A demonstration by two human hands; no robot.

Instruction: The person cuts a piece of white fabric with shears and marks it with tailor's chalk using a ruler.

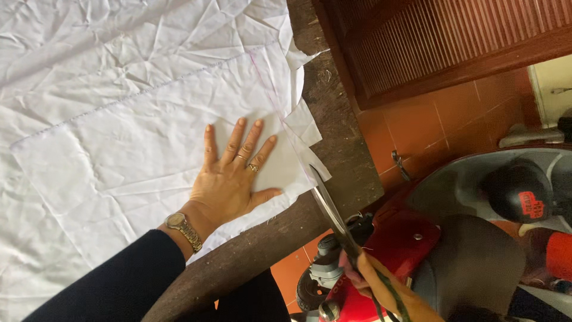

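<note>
Head view. Left hand (pixel 229 179) spread flat, fingers wide, pressing white fabric (pixel 137 143) at centre frame. Right hand (pixel 372 280), lower right, closed around scissors (pixel 330 209), blades at the cloth's corner near the table edge. Risk: cut wandering off the marked line if the fabric creeps; thumb close to the blades. Surface: worn dark wooden table (pixel 339 149). Room: terracotta floor tiles (pixel 429 125), slatted wooden door (pixel 447 36) upper right, red scooter (pixel 411 244) lower right.

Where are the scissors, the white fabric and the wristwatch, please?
scissors (pixel 326 200): head view, middle of the blade.
white fabric (pixel 119 137): head view, flat area left of the hand.
wristwatch (pixel 176 220): head view, its face.
</note>
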